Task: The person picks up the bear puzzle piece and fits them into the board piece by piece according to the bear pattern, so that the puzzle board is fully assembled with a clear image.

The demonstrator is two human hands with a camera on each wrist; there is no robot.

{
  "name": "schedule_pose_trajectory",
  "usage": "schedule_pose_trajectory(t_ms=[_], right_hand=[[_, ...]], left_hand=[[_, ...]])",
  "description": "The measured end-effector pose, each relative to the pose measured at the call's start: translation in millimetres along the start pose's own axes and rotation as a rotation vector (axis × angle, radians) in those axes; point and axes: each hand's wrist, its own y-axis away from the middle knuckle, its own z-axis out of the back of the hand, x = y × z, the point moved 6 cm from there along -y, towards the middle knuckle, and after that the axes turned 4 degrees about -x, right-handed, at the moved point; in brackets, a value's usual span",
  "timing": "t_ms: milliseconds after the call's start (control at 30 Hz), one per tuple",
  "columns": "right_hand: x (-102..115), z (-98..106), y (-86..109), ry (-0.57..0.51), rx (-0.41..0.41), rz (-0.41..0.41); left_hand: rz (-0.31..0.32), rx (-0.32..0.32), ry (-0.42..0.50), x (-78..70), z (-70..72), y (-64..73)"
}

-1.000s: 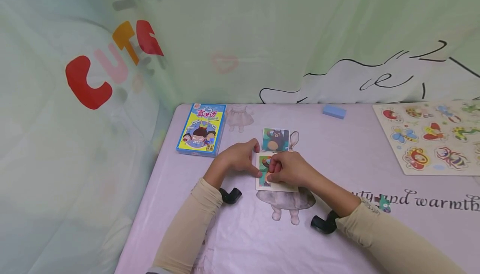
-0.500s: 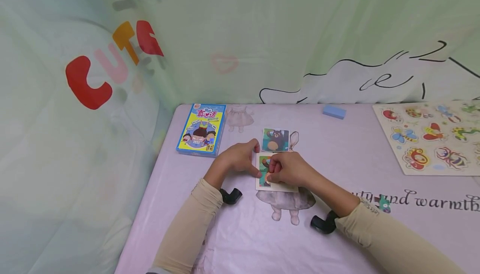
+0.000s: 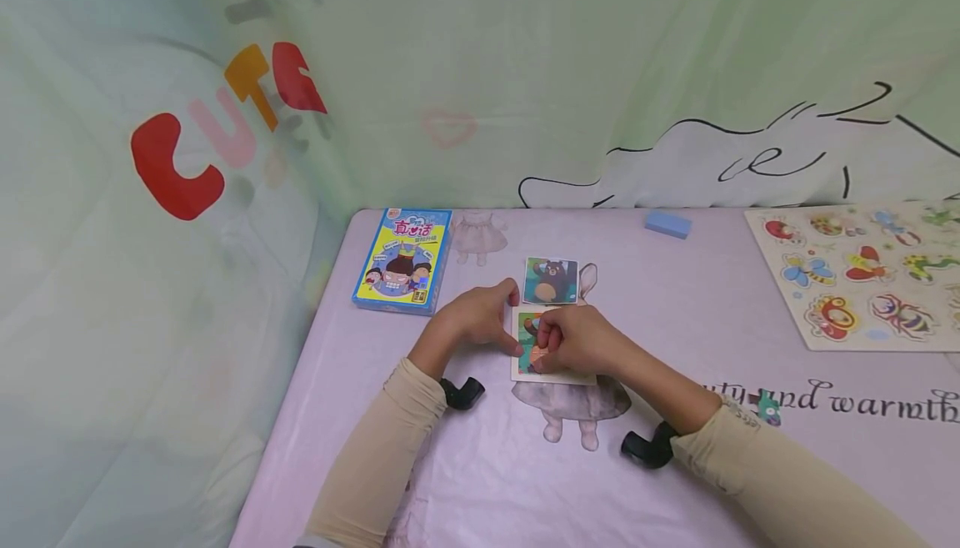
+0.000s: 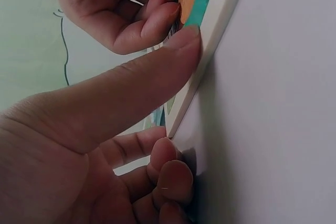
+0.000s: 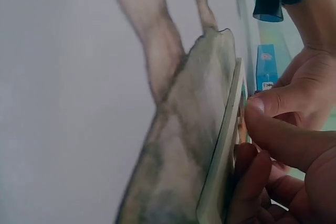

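A small pale-framed bear puzzle board lies on the table. My left hand is at its left side. Its thumb rests on the board's face, and its fingers lie by the corner against the table. Over the board's middle, my right hand has thumb and curled fingertips close together on an orange-brown puzzle piece, which they mostly hide. The right part of the board is covered by this hand. Just beyond the board lies a square bear picture card.
A blue and yellow card box lies at the far left. A blue block is near the back edge. An insect puzzle board fills the right side, and a loose green puzzle piece lies near the right forearm.
The right thumb and fingertips shift slightly at the board, and the orange area beside them looks different. The left hand, the board and the card have stayed in place.
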Motion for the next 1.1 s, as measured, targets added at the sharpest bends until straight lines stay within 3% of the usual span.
schedule_pose_trajectory(t_ms=[233, 567, 767, 933, 1100], right_hand=[[2, 0, 1.6, 0.006, -0.006, 0.008], [2, 0, -0.8, 0.024, -0.047, 0.015], [0, 3, 3.0, 0.008, -0.045, 0.047], [-5, 15, 12.6, -0.047, -0.016, 0.051], [-16, 40, 27.6, -0.077, -0.024, 0.01]], left_hand=[[0.02, 0.009, -0.013, -2.2, -1.0, 1.5], [-0.008, -0.028, -0.044, -2.1, -1.4, 0.7], [0.021, -0.033, -0.053, -3.5, -1.6, 1.8], [0.048, -0.028, -0.066, -5.0, -2.9, 1.2], [0.055, -0.03, -0.068, -5.5, -3.3, 0.7]])
